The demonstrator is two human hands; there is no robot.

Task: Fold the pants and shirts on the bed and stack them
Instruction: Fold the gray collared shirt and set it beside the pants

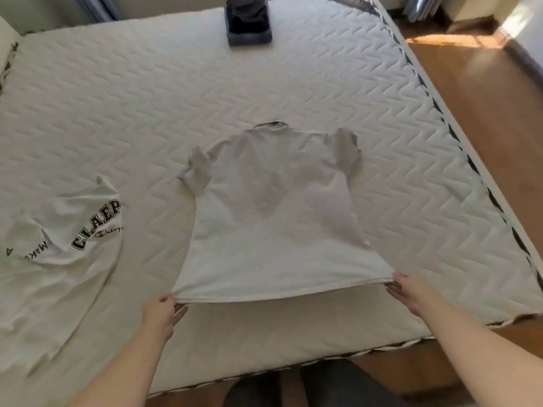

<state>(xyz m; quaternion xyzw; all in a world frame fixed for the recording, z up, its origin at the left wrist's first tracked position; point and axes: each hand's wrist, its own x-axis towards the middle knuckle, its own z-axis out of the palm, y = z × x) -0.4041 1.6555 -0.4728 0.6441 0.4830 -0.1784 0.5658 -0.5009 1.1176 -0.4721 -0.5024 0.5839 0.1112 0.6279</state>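
A white polo shirt (273, 218) lies spread flat, back side up, in the middle of the quilted bed (147, 113), collar pointing away from me. My left hand (163, 314) pinches the shirt's near left hem corner. At the near right hem corner my right hand (411, 292) grips the fabric, and the hem is stretched taut between both hands. A second white T-shirt with black lettering (58, 254) lies crumpled at the bed's left side. A stack of folded dark garments (249, 22) sits at the far edge of the bed.
The bed's right edge with dark trim (476, 171) borders a wooden floor (484, 113). Its near edge (264, 374) runs just in front of my legs. Sunlight falls on the floor at the far right.
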